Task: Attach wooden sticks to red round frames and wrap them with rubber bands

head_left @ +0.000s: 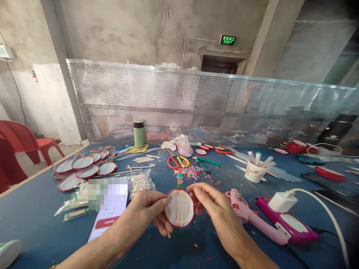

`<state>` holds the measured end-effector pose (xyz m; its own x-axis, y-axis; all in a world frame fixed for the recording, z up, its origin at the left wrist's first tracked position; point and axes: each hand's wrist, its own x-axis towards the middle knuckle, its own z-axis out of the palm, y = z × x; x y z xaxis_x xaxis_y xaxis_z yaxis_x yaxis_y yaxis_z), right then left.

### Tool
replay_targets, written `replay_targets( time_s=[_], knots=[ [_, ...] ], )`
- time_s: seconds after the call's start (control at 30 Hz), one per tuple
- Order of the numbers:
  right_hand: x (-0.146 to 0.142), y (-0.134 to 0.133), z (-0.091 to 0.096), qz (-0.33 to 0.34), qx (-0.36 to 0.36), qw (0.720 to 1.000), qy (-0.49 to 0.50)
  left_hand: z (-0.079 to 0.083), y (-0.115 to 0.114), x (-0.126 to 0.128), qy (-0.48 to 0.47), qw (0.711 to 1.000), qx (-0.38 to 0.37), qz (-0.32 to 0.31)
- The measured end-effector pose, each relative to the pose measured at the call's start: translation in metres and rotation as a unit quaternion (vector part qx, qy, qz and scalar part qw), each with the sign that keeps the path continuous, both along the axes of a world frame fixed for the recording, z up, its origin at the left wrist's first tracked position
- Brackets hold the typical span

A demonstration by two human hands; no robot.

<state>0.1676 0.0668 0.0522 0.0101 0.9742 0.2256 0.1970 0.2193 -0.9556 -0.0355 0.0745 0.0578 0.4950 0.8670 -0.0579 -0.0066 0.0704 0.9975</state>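
Observation:
My left hand (148,211) pinches the left rim of a small round white disc with a red edge (179,208). Coloured rubber bands run down its face, and a red and green stick pokes up from its top. My right hand (209,203) is closed at the disc's right rim, its fingertips pinching near the bands. I cannot tell whether they hold a band. Both hands hover just above the blue table (36,224).
Finished red-rimmed discs (84,168) lie at the left, a phone (108,213) near my left wrist. Ahead are loose rubber bands (195,172), scissors (178,161), a green flask (138,133) and a cup of pens (254,170). A pink glue gun (252,216) lies right.

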Motion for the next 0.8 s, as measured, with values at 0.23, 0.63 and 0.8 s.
replay_targets(
  time_s=[0.23, 0.63, 0.8],
  knots=[
    [0.0042, 0.0033, 0.002, -0.062, 0.035, 0.997, 0.019, -0.0051, -0.0036, 0.0, 0.024, 0.999, 0.007, -0.043],
    [0.0066, 0.003, 0.0012, -0.06, 0.057, 0.996, -0.03, -0.0082, -0.0051, 0.0013, 0.038, 0.997, 0.004, -0.067],
    [0.0056, 0.0038, 0.0006, -0.062, 0.065, 0.995, -0.037, -0.0052, -0.0069, 0.0018, 0.045, 0.997, 0.004, -0.067]
  ],
)
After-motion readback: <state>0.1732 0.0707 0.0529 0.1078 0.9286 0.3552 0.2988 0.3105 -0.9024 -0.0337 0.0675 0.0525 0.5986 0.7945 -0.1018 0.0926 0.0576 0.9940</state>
